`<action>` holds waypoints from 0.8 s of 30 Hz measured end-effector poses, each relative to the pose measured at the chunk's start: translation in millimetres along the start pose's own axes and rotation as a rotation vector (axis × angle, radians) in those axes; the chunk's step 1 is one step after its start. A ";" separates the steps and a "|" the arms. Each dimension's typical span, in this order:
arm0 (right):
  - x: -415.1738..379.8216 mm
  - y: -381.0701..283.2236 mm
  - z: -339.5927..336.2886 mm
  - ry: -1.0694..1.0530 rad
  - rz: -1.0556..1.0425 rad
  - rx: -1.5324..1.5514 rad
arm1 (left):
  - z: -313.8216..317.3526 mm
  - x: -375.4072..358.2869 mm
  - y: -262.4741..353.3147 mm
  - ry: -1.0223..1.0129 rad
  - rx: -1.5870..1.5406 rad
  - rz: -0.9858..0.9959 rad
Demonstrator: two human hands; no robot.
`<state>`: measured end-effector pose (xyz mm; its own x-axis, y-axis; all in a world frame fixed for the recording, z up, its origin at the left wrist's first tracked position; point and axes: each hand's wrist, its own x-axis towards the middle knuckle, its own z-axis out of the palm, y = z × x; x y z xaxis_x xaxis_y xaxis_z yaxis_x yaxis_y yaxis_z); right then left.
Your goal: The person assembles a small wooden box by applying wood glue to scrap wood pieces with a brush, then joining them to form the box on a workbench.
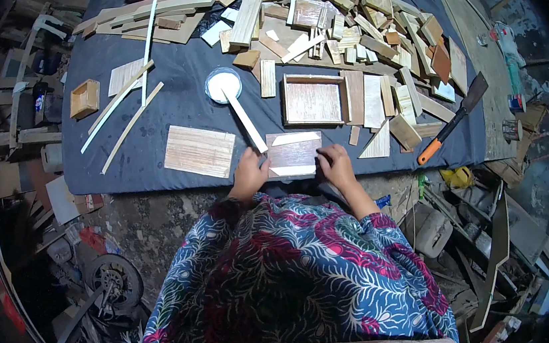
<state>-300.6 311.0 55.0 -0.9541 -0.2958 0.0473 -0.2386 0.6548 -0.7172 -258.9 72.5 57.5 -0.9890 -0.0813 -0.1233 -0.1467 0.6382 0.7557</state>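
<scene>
A small brown wooden panel with pale strips along its far and near edges lies at the table's front edge. My left hand is at its left side, thumb against the edge and fingers bent. At the right edge, my right hand has its fingers curled in, thumb and forefinger close together on the panel's border. Beyond my left hand, a pale wooden stick leans on a round white tub, its near end close to the panel. A shallow wooden box sits just behind the panel.
A flat board lies left, with thin strips and a small box beyond. Many offcuts are heaped at the back right. A large orange-handled blade lies at right. Clutter and a wheel are on the floor.
</scene>
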 end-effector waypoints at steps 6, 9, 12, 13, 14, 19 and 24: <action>28.7 -1.3 3.8 0.043 0.158 -0.130 | 7.2 30.4 -8.9 0.015 -0.005 0.060; 31.1 2.8 5.9 0.074 0.132 -0.153 | 4.7 34.9 -3.8 -0.054 0.042 0.007; 31.1 1.8 6.9 0.096 0.106 -0.167 | 3.9 36.5 -1.7 0.031 -0.001 0.033; 31.1 0.9 7.0 0.094 0.107 -0.168 | 3.6 37.3 -1.6 0.021 -0.027 0.032; 31.1 1.6 8.3 0.093 0.107 -0.169 | 3.5 37.9 -1.4 0.012 -0.054 0.030; 31.6 3.2 12.5 0.128 0.104 -0.148 | -2.1 39.5 5.9 0.010 -0.041 0.054; 32.1 4.2 13.9 0.132 0.104 -0.137 | -2.6 41.7 7.2 0.010 -0.019 0.076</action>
<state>-329.8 294.6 43.8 -0.9882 -0.1334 0.0750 -0.1510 0.7679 -0.6225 -301.2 71.7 59.5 -0.9975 -0.0404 -0.0587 -0.0711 0.6280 0.7750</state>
